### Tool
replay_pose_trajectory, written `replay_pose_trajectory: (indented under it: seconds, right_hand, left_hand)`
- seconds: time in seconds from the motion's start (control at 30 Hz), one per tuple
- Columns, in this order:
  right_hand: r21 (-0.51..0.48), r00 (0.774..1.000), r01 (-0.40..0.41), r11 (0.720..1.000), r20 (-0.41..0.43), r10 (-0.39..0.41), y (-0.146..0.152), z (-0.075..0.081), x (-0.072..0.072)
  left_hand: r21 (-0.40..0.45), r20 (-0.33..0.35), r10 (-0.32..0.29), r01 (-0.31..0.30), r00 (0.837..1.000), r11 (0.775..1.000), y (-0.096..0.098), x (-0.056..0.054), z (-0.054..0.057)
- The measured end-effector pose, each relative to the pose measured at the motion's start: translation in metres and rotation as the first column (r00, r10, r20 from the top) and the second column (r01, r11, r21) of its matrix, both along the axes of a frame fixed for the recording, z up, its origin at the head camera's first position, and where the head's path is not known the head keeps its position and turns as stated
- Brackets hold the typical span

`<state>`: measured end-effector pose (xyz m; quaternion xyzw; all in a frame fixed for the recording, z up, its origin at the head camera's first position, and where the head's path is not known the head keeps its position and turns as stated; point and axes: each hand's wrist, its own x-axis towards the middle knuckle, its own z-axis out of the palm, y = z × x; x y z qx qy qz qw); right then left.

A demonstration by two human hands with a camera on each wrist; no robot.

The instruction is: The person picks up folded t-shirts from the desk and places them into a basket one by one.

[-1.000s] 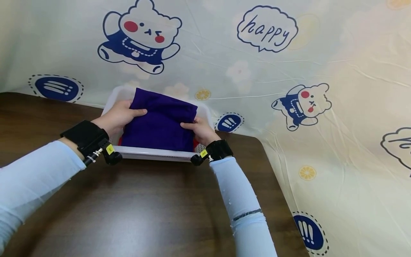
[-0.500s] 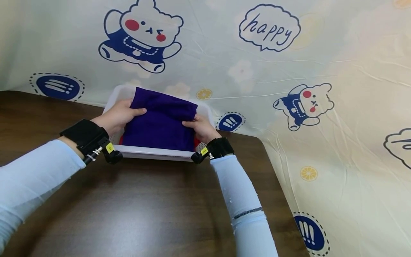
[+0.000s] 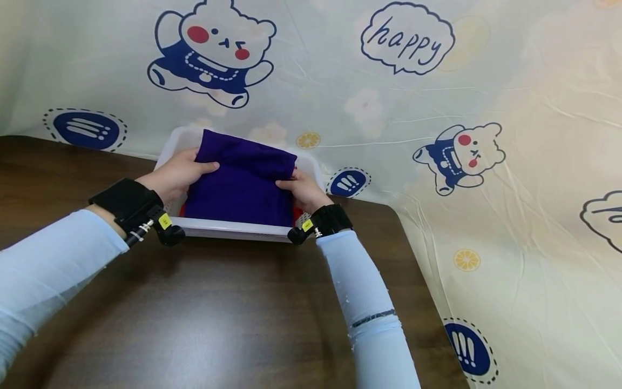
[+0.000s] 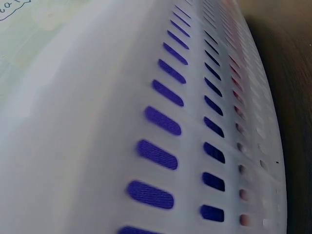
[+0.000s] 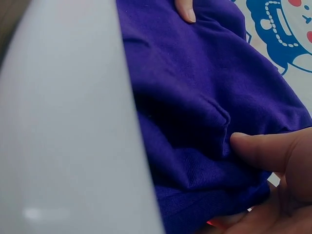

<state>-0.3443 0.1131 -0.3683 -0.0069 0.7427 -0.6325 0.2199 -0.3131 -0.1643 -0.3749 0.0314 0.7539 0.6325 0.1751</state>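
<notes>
A folded purple cloth (image 3: 240, 189) lies in a white plastic basket (image 3: 228, 229), its far edge raised between both hands. My left hand (image 3: 182, 167) grips the cloth's left side, thumb on top and fingers hidden beneath. On the opposite side, my right hand (image 3: 308, 190) holds the right edge the same way. The right wrist view shows the right thumb (image 5: 263, 148) pressing beside a fold, with fingers under the cloth. Through the slots of the basket wall (image 4: 112, 112), the left wrist view shows purple fabric.
Something red (image 3: 297, 213) shows under the cloth inside the basket. The basket stands at the back of a dark wooden table (image 3: 233, 302), close to a printed curtain (image 3: 330, 81) that hangs behind and along the right side.
The head view has shifted slightly. Both hands keep their hold on the cloth in the basket, with hardly any movement.
</notes>
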Motion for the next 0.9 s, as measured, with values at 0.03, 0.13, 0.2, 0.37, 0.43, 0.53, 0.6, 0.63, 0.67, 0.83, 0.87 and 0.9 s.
replay_pose_trajectory:
  seconds: [0.03,0.13,0.2,0.37,0.43,0.53,0.6,0.63,0.67,0.83,0.87,0.9]
  right_hand:
    - [0.005,1.0,0.0,1.0,0.003,0.0,0.0,0.0004,-0.0002]
    - [0.014,1.0,0.013,1.0,0.01,-0.013,-0.0006,0.0005,-0.001]
    - [0.01,1.0,0.025,1.0,0.01,-0.025,-0.0016,-0.0003,-0.0013]
    - [0.003,0.999,0.044,0.999,-0.012,-0.044,-0.0052,-0.0044,-0.0006]
    - [0.006,0.999,0.047,0.999,-0.021,-0.047,-0.0062,-0.0061,-0.0001]
    - [0.006,0.998,0.051,0.999,-0.029,-0.051,-0.0071,-0.0076,0.0004]
    - [0.012,0.998,0.054,0.998,-0.035,-0.054,-0.007,-0.0081,0.0006]
    - [0.014,0.998,0.055,0.998,-0.037,-0.055,-0.0071,-0.0081,0.0008]
    - [0.013,0.998,0.055,0.998,-0.039,-0.055,-0.0072,-0.0082,0.0008]
    - [-0.008,0.998,0.051,0.999,-0.03,-0.051,-0.0065,-0.0088,-0.0001]
    - [-0.009,0.998,0.05,0.999,-0.028,-0.05,-0.0064,-0.0089,-0.0003]
    - [-0.008,0.998,0.05,0.999,-0.025,-0.05,-0.0061,-0.009,-0.0005]
  left_hand:
    - [-0.001,-0.003,-0.001,0.001,1.0,1.0,-0.0001,0.0,-0.0001]
    - [-0.009,-0.013,-0.006,0.006,1.0,1.0,-0.0007,0.0,-0.0005]
    - [-0.014,-0.021,-0.01,0.01,1.0,1.0,-0.0012,0.0002,-0.0006]
    - [-0.032,-0.02,-0.009,0.009,1.0,0.999,-0.0021,0.0002,-0.0018]
    - [-0.033,-0.017,-0.007,0.007,1.0,0.999,-0.0022,-0.0001,-0.003]
    - [-0.022,-0.013,-0.006,0.006,1.0,1.0,-0.0023,-0.0003,-0.0046]
    - [-0.011,-0.011,-0.006,0.006,1.0,1.0,-0.0022,-0.0002,-0.0052]
    - [-0.007,-0.012,-0.006,0.006,1.0,1.0,-0.0022,0.0,-0.0053]
    - [-0.003,-0.012,-0.005,0.005,1.0,1.0,-0.0022,0.0001,-0.0054]
    - [0.0,-0.013,-0.001,0.001,1.0,1.0,-0.0035,0.0008,-0.0052]
    - [-0.004,-0.01,0.001,-0.001,1.0,1.0,-0.0041,0.0009,-0.0052]
    - [-0.01,-0.005,0.002,-0.002,1.0,1.0,-0.0048,0.0009,-0.0053]
